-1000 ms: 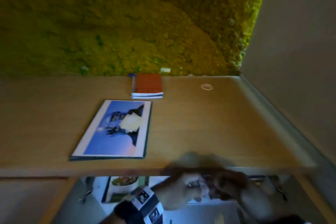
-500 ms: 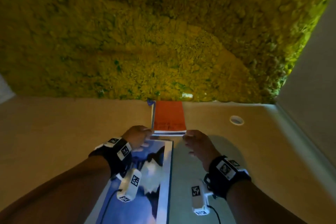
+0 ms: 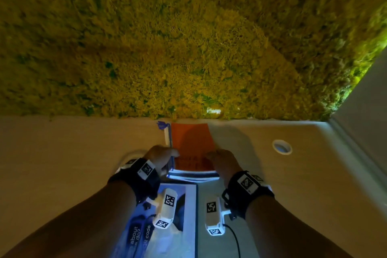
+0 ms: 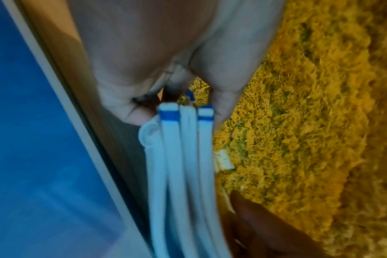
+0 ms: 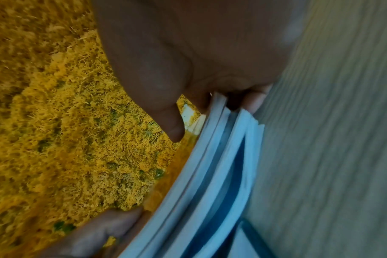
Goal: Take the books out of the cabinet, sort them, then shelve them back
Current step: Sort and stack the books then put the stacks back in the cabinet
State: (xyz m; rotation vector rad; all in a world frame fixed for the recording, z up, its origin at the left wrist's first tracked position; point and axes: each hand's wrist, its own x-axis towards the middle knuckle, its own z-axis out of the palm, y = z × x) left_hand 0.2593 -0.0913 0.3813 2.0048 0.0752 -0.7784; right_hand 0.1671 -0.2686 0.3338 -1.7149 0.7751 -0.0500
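A small stack of thin books (image 3: 191, 142) with an orange top cover lies flat on the wooden shelf top (image 3: 62, 153), its far end against the moss wall. My left hand (image 3: 167, 157) grips the stack's near left corner, thumb on top. My right hand (image 3: 219, 158) grips the near right corner. In the left wrist view the fingers pinch white and blue spines (image 4: 183, 157). The right wrist view shows the thumb above the page edges (image 5: 210, 174) and fingers beneath. A large blue-covered book (image 3: 138, 236) lies flat nearer me, under my left forearm.
A yellow-green moss wall (image 3: 188, 48) backs the shelf top. A plain side wall (image 3: 366, 121) closes it on the right. A round white cable hole (image 3: 282, 147) sits right of the stack. Bare wood lies left of my hands.
A second ago my hands were low, below the shelf's front edge. They rose and reached forward over the blue book, and now hold the orange-topped stack by both near corners.
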